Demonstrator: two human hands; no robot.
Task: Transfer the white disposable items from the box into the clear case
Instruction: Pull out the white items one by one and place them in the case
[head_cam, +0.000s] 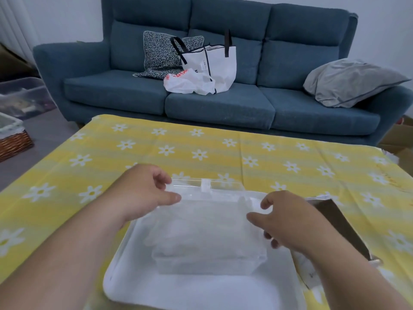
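Forearms [67,253] outstretched, left hand [143,193] and right hand [288,222] pinch clear case [207,231] top corners.

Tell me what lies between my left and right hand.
Head view: the clear case, holding white items, fills the gap between left hand and right hand, standing on the white tray. Both hands grip its ends.

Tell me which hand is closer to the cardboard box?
Right. The right hand holds the right edge of the clear case, just beside the box; the left hand holds its far left corner.
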